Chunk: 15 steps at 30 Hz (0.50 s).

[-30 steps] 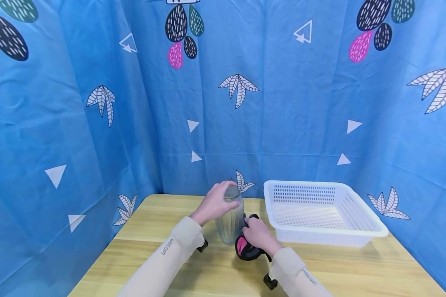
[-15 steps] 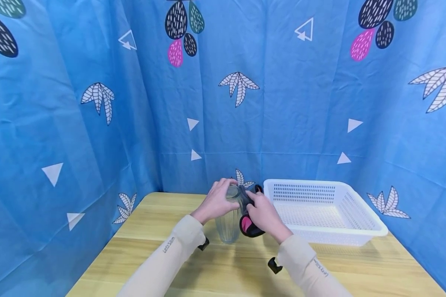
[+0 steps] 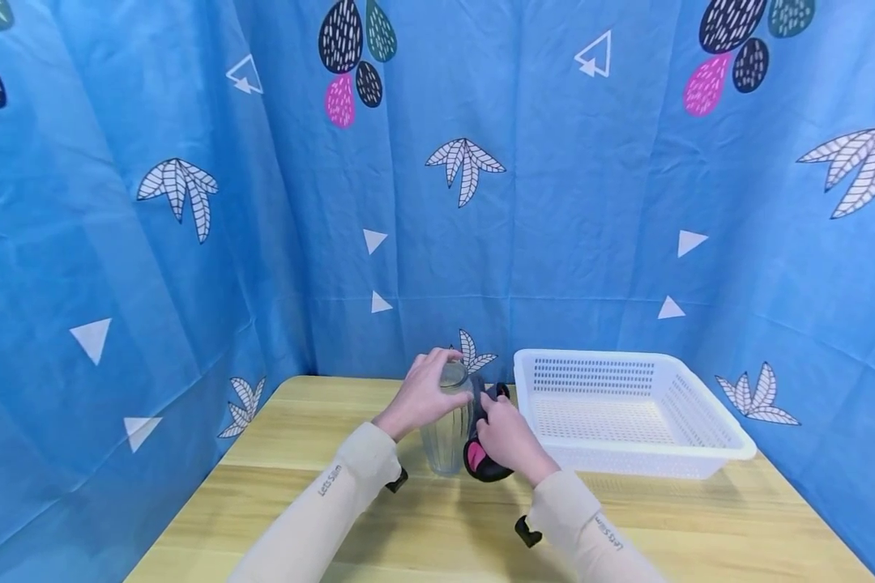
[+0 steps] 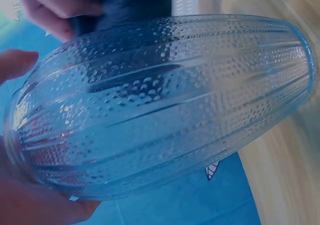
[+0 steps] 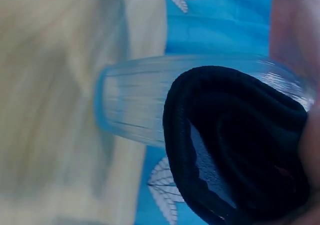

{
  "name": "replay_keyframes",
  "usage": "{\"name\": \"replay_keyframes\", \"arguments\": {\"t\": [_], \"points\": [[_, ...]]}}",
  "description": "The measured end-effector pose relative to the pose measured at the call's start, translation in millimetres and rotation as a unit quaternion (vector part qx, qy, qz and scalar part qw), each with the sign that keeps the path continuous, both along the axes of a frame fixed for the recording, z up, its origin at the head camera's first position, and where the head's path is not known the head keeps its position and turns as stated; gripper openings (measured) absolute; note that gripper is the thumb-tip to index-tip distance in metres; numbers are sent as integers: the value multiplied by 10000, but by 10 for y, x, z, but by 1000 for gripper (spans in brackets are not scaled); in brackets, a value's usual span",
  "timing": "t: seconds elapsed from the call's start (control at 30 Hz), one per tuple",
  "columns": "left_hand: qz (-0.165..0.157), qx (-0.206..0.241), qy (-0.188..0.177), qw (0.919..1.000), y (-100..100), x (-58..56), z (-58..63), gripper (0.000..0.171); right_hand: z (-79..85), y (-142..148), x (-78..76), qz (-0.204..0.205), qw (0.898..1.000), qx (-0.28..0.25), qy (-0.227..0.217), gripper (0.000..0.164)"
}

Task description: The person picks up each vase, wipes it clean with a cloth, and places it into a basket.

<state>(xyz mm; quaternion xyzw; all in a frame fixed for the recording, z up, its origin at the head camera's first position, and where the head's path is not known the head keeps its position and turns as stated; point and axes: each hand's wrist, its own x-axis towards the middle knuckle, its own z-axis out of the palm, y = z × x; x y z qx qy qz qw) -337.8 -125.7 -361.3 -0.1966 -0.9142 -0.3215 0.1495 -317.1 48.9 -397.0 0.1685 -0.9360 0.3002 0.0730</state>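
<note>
A clear ribbed glass vase (image 3: 446,433) stands upright on the wooden table. My left hand (image 3: 423,394) grips it round the neck, fingers and thumb on either side; in the left wrist view its dotted, ribbed wall fills the middle. My right hand (image 3: 506,433) holds a folded dark cloth (image 3: 487,465) with black edging and a pink patch. That cloth lies along the vase's right side; whether it touches the glass all along I cannot tell. In the right wrist view the rolled cloth (image 5: 235,145) covers part of the vase (image 5: 140,100).
To the right of the hands stands a white plastic basket (image 3: 634,461) with perforated walls. The wooden table (image 3: 321,405) ends at a blue patterned curtain (image 3: 452,259) behind and at both sides.
My right hand rose with the cloth along the vase's side, then came back down partway. The left hand keeps its grip on the neck, and the vase stays put.
</note>
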Motion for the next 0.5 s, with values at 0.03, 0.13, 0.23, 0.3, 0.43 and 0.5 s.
{"name": "replay_keyframes", "arguments": {"t": [0.03,0.13,0.23,0.3,0.43,0.5], "points": [[28,-3,23,10000,-3,1,-10,66,-52,-12,6,14,10000,58,-47,50],[61,39,66,10000,-7,3,-31,67,-196,-39,24,78,9994,173,-291,50],[92,78,18,9999,-10,1,-51,69,-320,-55,36,187,9979,268,-558,48],[121,114,-45,9999,-15,-4,-63,70,-383,-65,34,285,9968,302,-686,46],[187,65,-33,9998,-20,-7,-66,71,-473,-67,7,401,9951,103,-895,46],[251,-38,68,9997,-21,-2,-56,71,-504,-58,-11,361,9948,-9,-948,46]]}}
